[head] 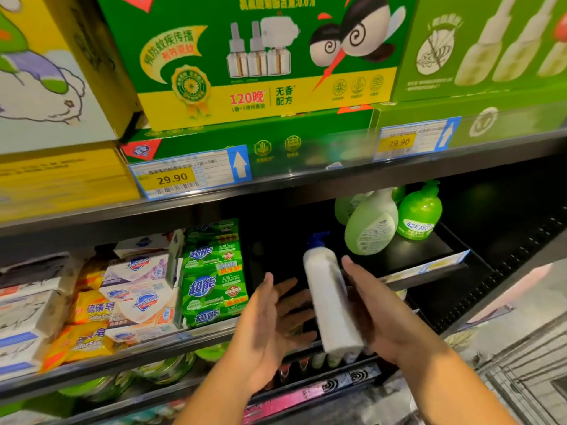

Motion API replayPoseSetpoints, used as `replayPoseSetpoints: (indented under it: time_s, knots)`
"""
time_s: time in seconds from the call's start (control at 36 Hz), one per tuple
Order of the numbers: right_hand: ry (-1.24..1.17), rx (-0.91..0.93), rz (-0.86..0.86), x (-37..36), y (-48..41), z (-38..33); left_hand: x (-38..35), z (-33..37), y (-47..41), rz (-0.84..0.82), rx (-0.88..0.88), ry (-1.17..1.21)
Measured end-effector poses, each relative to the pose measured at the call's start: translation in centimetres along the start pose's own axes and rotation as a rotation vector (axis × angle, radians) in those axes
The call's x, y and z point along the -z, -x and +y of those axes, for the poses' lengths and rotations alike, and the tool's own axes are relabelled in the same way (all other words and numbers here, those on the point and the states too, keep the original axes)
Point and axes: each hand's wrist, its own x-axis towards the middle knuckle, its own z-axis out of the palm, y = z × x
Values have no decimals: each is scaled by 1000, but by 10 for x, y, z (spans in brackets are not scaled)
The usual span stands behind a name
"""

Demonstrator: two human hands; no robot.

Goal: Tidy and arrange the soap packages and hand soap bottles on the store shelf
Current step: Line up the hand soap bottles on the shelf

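The right hand (380, 311) is holding a white bottle (329, 302) just below centre frame, tilting it pump-first toward the dark gap on the shelf (122, 360). Blur is hiding the fingers, so they are probably wrapping it from behind. The left hand (273, 317) is hovering open with its palm facing the bottle, seemingly to steady it. Green bottles (372, 231) are standing right of centre and soap packs (211, 271) are sitting left of the gap, so that gap looks like its slot.
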Motion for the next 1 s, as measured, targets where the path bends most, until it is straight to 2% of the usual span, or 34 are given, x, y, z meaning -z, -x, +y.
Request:
replayPoseSetpoints:
  time_s: [0.08, 0.28, 0.36, 0.42, 0.47, 0.53, 0.61, 0.69, 0.72, 0.78, 0.89, 1.0]
  knots:
    - [178, 65, -32, 1, 5, -2, 1, -7, 1, -110, -14, 110]
    - [246, 195, -173, -12, 29, -20, 10, -7, -2, -71, -13, 253]
    - [203, 217, -304, -19, 37, -25, 7, -5, -4, -76, 0, 375]
    - [128, 227, -354, -22, 40, -27, 3, -5, -6, -93, -17, 375]
    - [120, 297, -275, -24, 38, -30, 1, -8, -6, -97, -44, 303]
    - [132, 374, -122, -20, 34, -32, 5, -12, -7, -150, -61, 273]
    - [72, 418, -7, -8, 27, -34, 21, -20, -6, -43, -185, 203]
    - [92, 409, 53, -3, 23, -31, 29, -25, -13, -112, -70, 377]
    - [115, 399, 71, -2, 22, -29, 28, -21, -16, -84, -18, 407]
    - [187, 380, 87, -2, 20, -24, 18, -13, -8, -36, 12, 425]
    - [368, 320, 48, -7, 15, -15, 1, 6, 4, 23, -92, 361]
    - [400, 249, -20, -12, 6, -12, -6, 15, 7, -72, -112, 178]
